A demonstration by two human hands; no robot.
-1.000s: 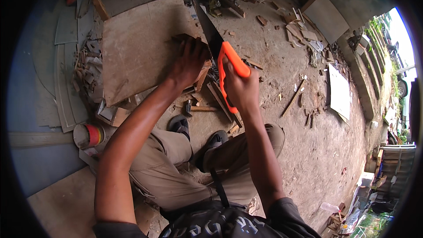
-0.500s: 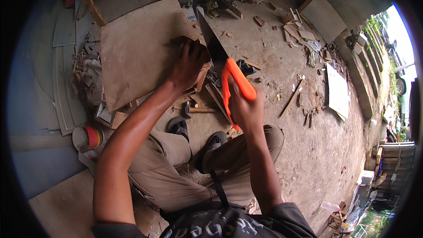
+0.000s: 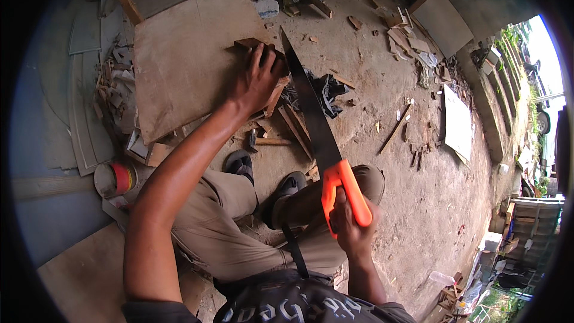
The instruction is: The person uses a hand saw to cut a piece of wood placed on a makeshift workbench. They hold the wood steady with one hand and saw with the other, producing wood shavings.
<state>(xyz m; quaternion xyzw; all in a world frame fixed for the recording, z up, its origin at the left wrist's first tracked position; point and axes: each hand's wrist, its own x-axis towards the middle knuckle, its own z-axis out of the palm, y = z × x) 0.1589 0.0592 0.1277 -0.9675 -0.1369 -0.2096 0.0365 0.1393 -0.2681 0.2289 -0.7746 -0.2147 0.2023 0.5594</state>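
Note:
Near the right edge of a large plywood board [image 3: 185, 60], my left hand [image 3: 257, 82] is closed over a small dark piece of wood [image 3: 245, 42], fingers bent across it. Most of that piece is hidden under the hand. My right hand [image 3: 353, 221] is wrapped round the orange handle of a handsaw [image 3: 315, 110], low over my right knee. The long dark blade slants up and left, its tip just beyond my left fingers. From this angle I cannot tell whether the blade touches the wood.
A hammer [image 3: 269, 142] lies on the ground by my feet, beside wood strips [image 3: 294, 128]. Black plastic [image 3: 330, 93] sits right of the board. Offcuts are heaped at the left [image 3: 116, 93] and far right [image 3: 409, 39]. A tub with a red band [image 3: 115, 179] stands at my left.
My right hand has drawn the handsaw back toward me and slightly right, so more blade shows below my left hand. My left hand stays on the wood in nearly the same place.

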